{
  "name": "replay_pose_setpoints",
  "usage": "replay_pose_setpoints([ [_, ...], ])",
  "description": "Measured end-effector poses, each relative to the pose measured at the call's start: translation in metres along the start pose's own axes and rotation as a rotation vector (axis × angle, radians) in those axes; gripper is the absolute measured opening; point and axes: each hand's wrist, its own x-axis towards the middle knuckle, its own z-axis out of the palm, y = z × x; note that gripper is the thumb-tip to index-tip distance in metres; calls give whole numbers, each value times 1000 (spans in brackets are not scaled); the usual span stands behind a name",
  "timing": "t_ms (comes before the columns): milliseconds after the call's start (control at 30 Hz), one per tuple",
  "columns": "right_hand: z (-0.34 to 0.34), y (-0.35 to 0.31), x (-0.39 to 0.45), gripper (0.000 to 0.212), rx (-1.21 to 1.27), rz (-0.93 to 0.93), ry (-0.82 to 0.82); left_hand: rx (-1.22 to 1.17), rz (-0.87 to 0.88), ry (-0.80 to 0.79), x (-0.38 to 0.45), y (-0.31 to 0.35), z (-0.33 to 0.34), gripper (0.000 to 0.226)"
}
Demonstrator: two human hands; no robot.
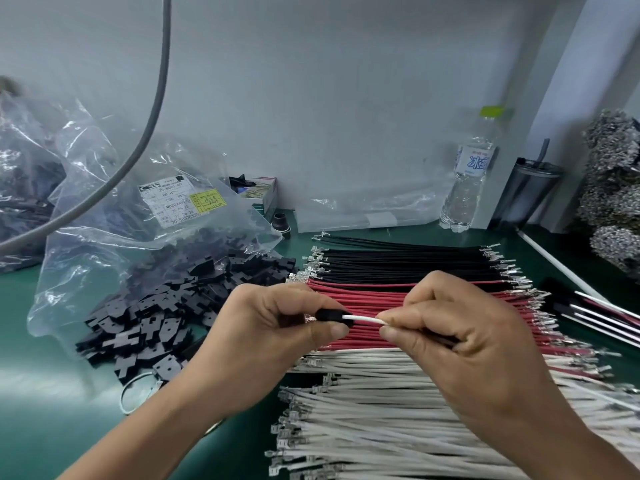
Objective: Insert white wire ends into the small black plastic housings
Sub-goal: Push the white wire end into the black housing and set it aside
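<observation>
Nearest, at 6 o'clock: white wires heaped on green mat. Center: left hand pinching black housing; right hand pinching white wire entering it. Toward 9: loose housings. Toward 1: water bottle.

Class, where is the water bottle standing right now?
The water bottle stands at the far right of the bench against the wall, just left of the dark tumbler.
</observation>
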Motion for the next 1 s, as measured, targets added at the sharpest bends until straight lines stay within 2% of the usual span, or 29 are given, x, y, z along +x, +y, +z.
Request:
replay_pose_setpoints([
  [400, 4, 0, -2, 18, -24, 7, -24, 115, 40, -27, -3, 1, 4, 11],
  [533, 3, -3, 2, 26, -101, -60, 18, 27, 47, -19, -1, 3, 2, 14],
  [633, 0, -2, 6, 19, -213, -61, 36, -127, 12, 57, 1, 7, -3, 21],
  [700, -3, 3, 6, 19, -255, -9, 9, -140, -14, 151, 2, 10, -12, 29],
  [800, -6, 8, 4, 18, -328, -14, 59, -40, -46, 245, 4, 14, -36, 35],
  [900, -10, 3, 9, 18, -271, -7, 124, 131, -16, 429, 8, 10, -61, 29],
  [967, -18, -4, 12, 15, -254, -29, 175, 405, 32, 498, 9, 2, -74, 18],
  [1000, -24, -8, 13, 15, -268, -60, 203, 597, 57, 472, 8, -4, -79, 13],
])
